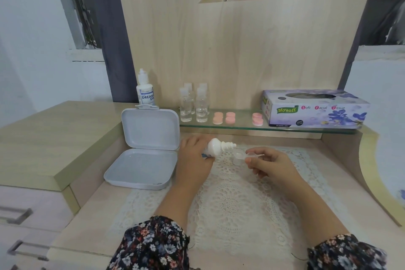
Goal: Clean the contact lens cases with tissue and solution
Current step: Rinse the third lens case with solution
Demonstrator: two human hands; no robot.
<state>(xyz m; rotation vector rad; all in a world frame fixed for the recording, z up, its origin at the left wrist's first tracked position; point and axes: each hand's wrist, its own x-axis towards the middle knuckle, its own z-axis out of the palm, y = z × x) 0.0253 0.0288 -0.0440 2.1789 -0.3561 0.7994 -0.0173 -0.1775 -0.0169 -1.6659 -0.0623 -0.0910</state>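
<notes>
A clear contact lens case (238, 157), lids off, is held just above a white lace mat (230, 204) at the centre of the dresser top (92, 221). The right hand (270, 165) pinches its right-hand end between thumb and forefinger, the other fingers curled beneath. The left hand (194, 158) grips a white solution bottle (215, 148), tipped on its side so that the nozzle points right and reaches over the case's left well; whether nozzle and case touch cannot be told. Both forearms emerge from dark floral sleeves (153, 245).

Left of the hands lies an open white hinged box (144, 151), its lid standing upright against the raised side cabinet (43, 138). Behind the box stands a second solution bottle (145, 91), upright and capped. A glass shelf (241, 128) along the wooden back panel (219, 50) carries, from left to right, four small clear bottles (194, 105), a group of pink round lids (223, 118), a separate stack of pink lids (257, 119), and a purple tissue box (315, 108) with its opening on top. No object lies between the hands and the shelf.
</notes>
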